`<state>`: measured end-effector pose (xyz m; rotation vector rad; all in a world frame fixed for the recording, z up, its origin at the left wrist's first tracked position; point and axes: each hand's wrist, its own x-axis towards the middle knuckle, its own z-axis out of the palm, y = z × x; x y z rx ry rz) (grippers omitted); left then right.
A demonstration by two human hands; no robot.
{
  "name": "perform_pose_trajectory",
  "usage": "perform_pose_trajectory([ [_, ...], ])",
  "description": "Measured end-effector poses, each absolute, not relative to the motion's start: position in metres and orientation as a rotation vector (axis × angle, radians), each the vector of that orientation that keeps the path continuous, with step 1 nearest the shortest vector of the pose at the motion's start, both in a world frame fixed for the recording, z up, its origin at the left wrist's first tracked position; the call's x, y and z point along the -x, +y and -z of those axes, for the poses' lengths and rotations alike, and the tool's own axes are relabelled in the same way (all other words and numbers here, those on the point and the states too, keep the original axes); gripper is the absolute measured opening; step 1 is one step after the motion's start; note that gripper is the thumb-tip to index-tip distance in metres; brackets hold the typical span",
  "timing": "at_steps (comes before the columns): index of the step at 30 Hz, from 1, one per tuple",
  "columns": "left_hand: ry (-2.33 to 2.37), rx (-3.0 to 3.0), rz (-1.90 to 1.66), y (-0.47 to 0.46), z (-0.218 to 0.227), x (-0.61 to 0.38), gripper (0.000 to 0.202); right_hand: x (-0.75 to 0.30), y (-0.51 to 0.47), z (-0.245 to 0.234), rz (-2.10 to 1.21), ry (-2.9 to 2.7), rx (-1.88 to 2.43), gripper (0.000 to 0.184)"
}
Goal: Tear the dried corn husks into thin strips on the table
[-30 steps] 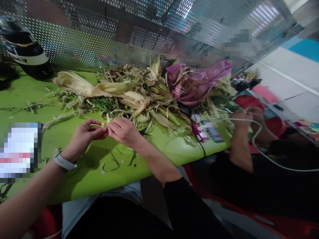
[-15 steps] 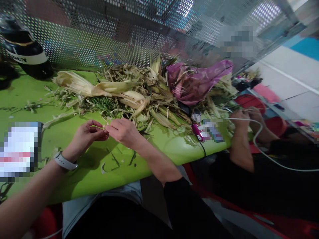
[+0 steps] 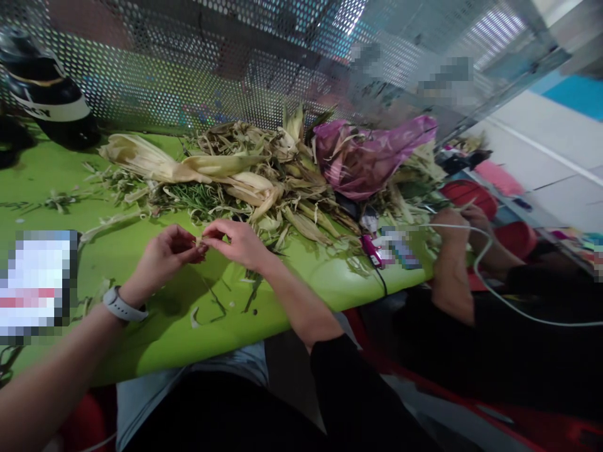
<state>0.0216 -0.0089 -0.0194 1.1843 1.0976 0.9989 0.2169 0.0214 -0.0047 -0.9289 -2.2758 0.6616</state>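
Observation:
My left hand [image 3: 162,258] and my right hand [image 3: 238,242] meet fingertip to fingertip above the green table [image 3: 155,339]. Both pinch a small pale strip of corn husk [image 3: 200,241] between thumb and fingers. My left wrist carries a white watch [image 3: 123,305]. Just beyond my hands lies a big heap of dry corn husks [image 3: 245,179], with one long pale husked ear [image 3: 146,160] at its left end.
A crumpled pink plastic bag [image 3: 365,157] sits on the heap's right side. Another person's hands [image 3: 464,223] work at the table's right end, near a white cable [image 3: 499,295] and a small pink device [image 3: 373,249]. A perforated metal screen [image 3: 188,69] backs the table. A dark helmet [image 3: 47,94] rests far left.
The husk piece stuck up above my fingers a second ago; now only a small bit shows. My right hand has shifted slightly up and away, fingers pinching more finely.

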Motion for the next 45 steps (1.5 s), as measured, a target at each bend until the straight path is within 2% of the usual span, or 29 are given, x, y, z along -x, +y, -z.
perform_pose_trajectory([
  [5, 1.1, -1.475, -1.032, -0.01, 0.021, -0.019, 0.035, -0.217, 0.023, 0.007, -0.67, -2.2, 0.983, 0.027],
  [14, 1.083, -1.588, -1.072, -0.011, 0.016, -0.017, 0.044, -0.221, 0.023, 0.0, -0.57, -2.292, 0.862, 0.02],
  [22, 1.166, -1.779, -1.07, -0.008, 0.031, -0.015, 0.039, -0.221, 0.023, -0.001, -0.639, -2.295, 0.847, 0.019],
  [28, 1.164, -1.987, -1.048, -0.007, 0.035, -0.011, 0.037, -0.222, 0.024, -0.001, -0.907, -2.266, 0.892, 0.032],
  [33, 1.115, -2.035, -1.064, -0.007, 0.035, -0.011, 0.039, -0.225, 0.022, -0.007, -1.062, -2.237, 0.898, 0.028],
  [40, 1.087, -2.161, -1.076, -0.01, 0.026, -0.013, 0.025, -0.222, 0.022, -0.001, -1.337, -2.054, 0.906, 0.046],
  [45, 1.086, -2.156, -1.045, -0.01, 0.022, -0.013, 0.023, -0.223, 0.023, 0.0, -1.471, -1.959, 0.873, 0.046],
])
